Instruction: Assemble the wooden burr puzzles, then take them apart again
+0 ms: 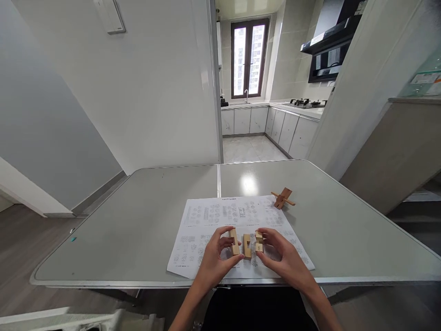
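Observation:
My left hand [219, 257] grips a notched wooden block [234, 243] between thumb and fingers, its long side pointing away from me. In my right hand [280, 253] is another notched wooden block [259, 247], pinched at its near and far ends, with small dark marks on its near part. Between the two hands a third notched wooden block [247, 247] rests on the printed sheet [206, 233], touched by neither hand. The sheet carries rows of small line diagrams, and my hands cover part of its near half.
At the sheet's far right corner lies an assembled wooden piece [283, 198] with crossing sticks. The grey table [138, 230] has a metal rim. A tiny teal bit [73, 239] lies near its left edge. Beyond is a kitchen with a gas stove [306, 103].

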